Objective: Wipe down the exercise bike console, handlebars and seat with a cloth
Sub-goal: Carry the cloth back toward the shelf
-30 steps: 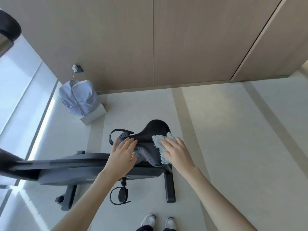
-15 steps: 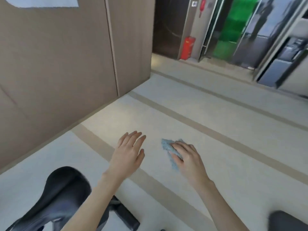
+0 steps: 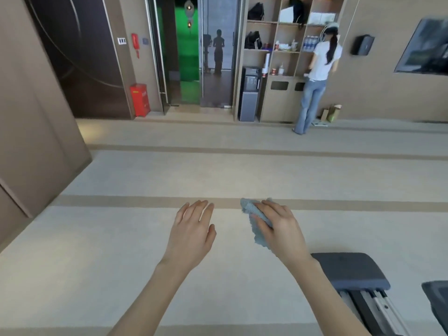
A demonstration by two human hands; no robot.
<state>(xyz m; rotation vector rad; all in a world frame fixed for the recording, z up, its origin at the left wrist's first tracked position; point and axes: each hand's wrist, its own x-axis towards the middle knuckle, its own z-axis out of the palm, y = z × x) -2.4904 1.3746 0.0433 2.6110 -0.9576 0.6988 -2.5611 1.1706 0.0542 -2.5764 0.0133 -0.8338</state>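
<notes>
Cloth (image 3: 250,209) gripped in right hand (image 3: 283,235); left hand (image 3: 191,232) flat, fingers straight.

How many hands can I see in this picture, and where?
2. The left hand hovers open above the floor, holding nothing; the right hand, beside it, grips a blue cloth. The hands of the person at the back are hidden or too small to tell.
</notes>
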